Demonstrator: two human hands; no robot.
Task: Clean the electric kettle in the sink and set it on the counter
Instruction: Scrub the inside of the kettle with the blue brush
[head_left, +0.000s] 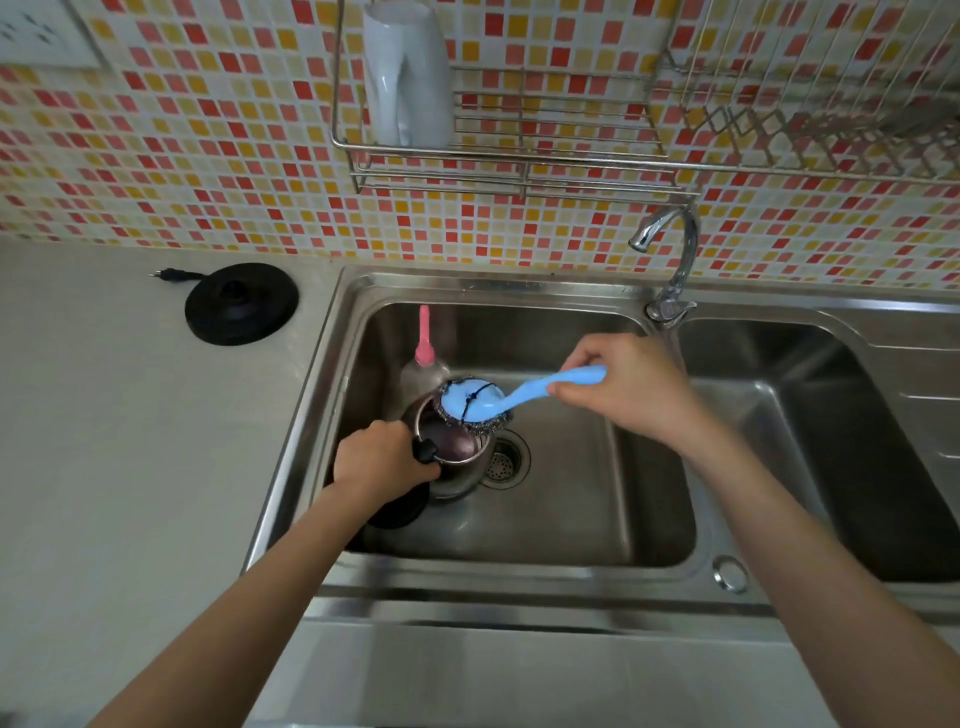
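A steel electric kettle (457, 467) stands upright in the left basin of the sink (571, 519), its lid open and its dark inside showing. My left hand (382, 460) grips its black handle. My right hand (631, 387) holds the blue handle of a scrubber (475, 402) whose steel-wool head rests on the far rim of the kettle's mouth. The kettle's black round base (241, 304) lies on the counter (130, 441) to the left of the sink, its plug beside it.
A clear bottle with a pink cap (423, 358) stands in the basin just behind the kettle. The drain (504, 462) lies right of the kettle. A faucet (670, 260) rises between the two basins. A wire rack (519, 171) holding a white cup (408, 78) hangs above.
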